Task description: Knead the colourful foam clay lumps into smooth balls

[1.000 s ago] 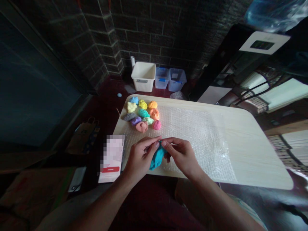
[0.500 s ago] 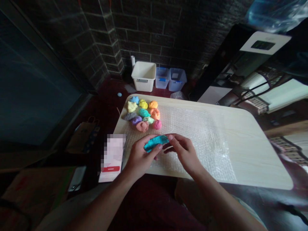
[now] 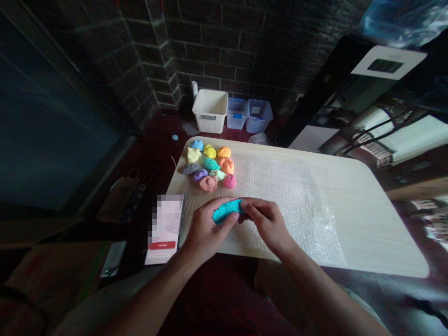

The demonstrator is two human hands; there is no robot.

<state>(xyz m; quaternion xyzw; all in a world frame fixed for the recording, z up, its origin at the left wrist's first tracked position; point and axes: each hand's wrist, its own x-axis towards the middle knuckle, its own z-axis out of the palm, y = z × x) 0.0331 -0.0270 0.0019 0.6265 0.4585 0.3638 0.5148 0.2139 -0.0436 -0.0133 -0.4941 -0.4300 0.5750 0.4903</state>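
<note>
Plainly, the turquoise clay-like piece (image 3: pixel 224 212) is at the centre of the work, held up between both hands over the near side of the surface (image 3: pixel 371 219). It is long and slightly curved, with a smooth-looking upper face, so some shaping appears done; it remains in the hands, and I judge the handling to be partway through, though how much is left cannot be told. The piece lies across the fingers of the left hand (image 3: pixel 206 229), which curl along its far side while the thumb presses its near edge. The right hand (image 3: pixel 268 220) pinches the right end between thumb and fingers; those farther underneath are partly hidden. Both sets of fingers are closed on the piece, and neither hand touches anything else that shows. Below them spreads bubble wrap (image 3: pixel 283 196), reaching right across the middle of the surface. Just beyond the hands, toward the far left, sits a cluster of lumps in other colours, with the pink lump (image 3: pixel 230 181) and the brownish-red lump (image 3: pixel 208 184) nearest, all apart from the fingers. Near left, beside the left wrist, stands a pale panel with a red band (image 3: pixel 163 245), its upper part blurred. Past the far edge, a white basket (image 3: pixel 210 122) stands by the wall.
</note>
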